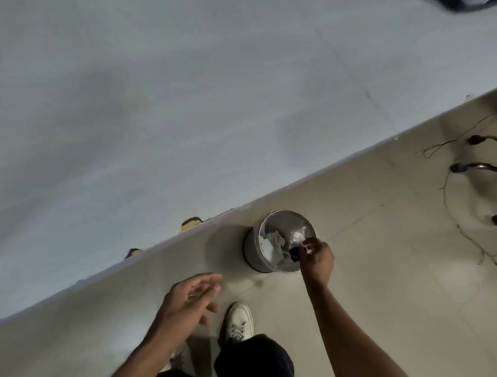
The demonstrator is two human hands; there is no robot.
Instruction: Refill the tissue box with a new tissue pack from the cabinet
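A small round waste bin (250, 249) with a clear liner stands on the floor against the wall. Crumpled white paper (273, 242) lies inside it. My right hand (317, 260) hovers over the bin's near rim, its fingers pinched on a shiny scrap of clear plastic wrapper (307, 248) beside something small and dark. My left hand (188, 297) hangs at the lower middle, blurred, fingers spread and holding nothing. No tissue box, tissue pack or cabinet is in view.
A pale wall (159, 114) fills the upper left and meets the tiled floor (379, 277) along a diagonal baseboard. A chair base with casters (479, 168) and thin cables (450, 195) lie at the right. My white shoe (238, 320) is just below the bin.
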